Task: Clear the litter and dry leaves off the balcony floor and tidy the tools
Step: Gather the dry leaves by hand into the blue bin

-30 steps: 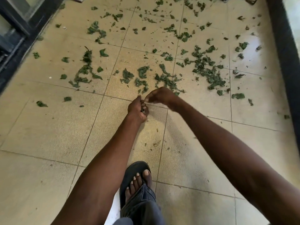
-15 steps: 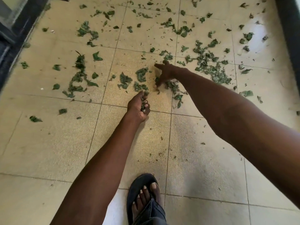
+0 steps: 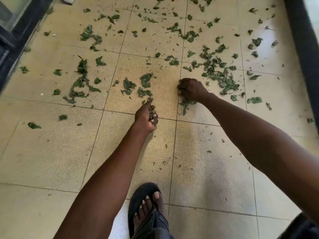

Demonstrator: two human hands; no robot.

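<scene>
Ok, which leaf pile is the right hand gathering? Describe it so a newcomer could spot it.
Start at the sandalled foot at bottom centre and follow the tile seam up to the right hand. The leaf clump lies just beneath its wrist, the only one touching that hand; the denser scatter lies apart, further right.

Crumpled matt green leaves (image 3: 217, 73) on speckled, faintly glossy floor tiles (image 3: 43, 152)

Both arms extended downward; left hand (image 3: 146, 116) grip curled closed, right hand (image 3: 190, 89) fingers curled under.
</scene>
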